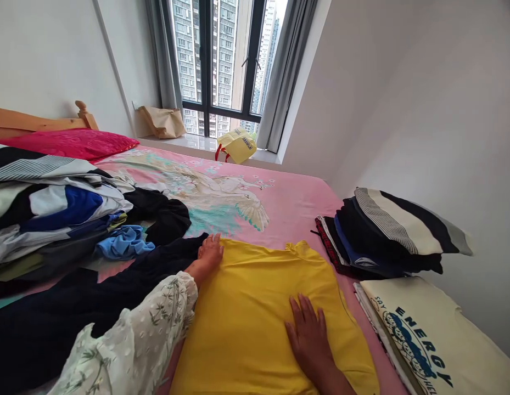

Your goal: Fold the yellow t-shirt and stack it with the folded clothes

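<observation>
A yellow shirt [255, 307] lies spread on the bed in front of me, its neckband at the far right edge. My right hand [310, 332] rests flat on the shirt's right half, fingers spread, holding nothing. At the shirt's far left corner lies my left hand [211, 253], fingers stretched forward along the edge; its fingertips show only in part. Beside that hand, on the left, is a dark navy garment [156, 280], partly covered by my white patterned sleeve [156, 323].
A loose heap of clothes [61, 203] fills the bed's left side. Folded dark clothes [353, 236] are stacked at right, near a cream printed shirt [436, 323] on a second stack. A red pillow [82, 144], paper bag [164, 122] and yellow bag [238, 145] are farther back.
</observation>
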Demonstrator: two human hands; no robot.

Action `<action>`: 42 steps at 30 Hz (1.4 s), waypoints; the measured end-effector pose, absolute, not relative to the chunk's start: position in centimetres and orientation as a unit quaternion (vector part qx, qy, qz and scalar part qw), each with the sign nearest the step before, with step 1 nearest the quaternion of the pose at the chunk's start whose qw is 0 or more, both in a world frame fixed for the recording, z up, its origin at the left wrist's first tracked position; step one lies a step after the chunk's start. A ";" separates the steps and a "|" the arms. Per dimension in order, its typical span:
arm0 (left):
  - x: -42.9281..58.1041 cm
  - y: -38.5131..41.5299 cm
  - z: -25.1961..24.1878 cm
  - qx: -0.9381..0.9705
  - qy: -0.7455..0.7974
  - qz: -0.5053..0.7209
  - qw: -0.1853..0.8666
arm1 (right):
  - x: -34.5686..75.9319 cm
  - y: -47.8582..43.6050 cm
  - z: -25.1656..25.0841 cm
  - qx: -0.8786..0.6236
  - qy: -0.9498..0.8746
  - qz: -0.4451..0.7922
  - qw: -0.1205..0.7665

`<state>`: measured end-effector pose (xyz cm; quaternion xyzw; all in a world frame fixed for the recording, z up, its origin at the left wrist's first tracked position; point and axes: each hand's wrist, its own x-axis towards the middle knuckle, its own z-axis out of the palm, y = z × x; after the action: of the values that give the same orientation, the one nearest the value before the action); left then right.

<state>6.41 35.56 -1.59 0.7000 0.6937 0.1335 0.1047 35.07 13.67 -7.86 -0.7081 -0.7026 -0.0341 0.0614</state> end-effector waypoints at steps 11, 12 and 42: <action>4.4 41.0 -2.1 0.656 0.729 0.161 0.114 | 35.8 13.9 -9.1 -0.695 -0.712 -0.056 0.085; 4.8 41.0 -1.8 0.659 0.726 0.167 0.110 | 35.8 13.9 -9.2 -0.695 -0.712 -0.056 0.085; 8.4 20.8 -3.7 0.887 0.454 0.012 0.081 | 38.9 8.3 -3.0 -0.718 -0.685 0.121 -0.014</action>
<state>8.38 20.84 -3.72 0.8872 0.4541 0.0116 0.0810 38.95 8.26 -3.00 -0.7185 -0.6847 0.1215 -0.0142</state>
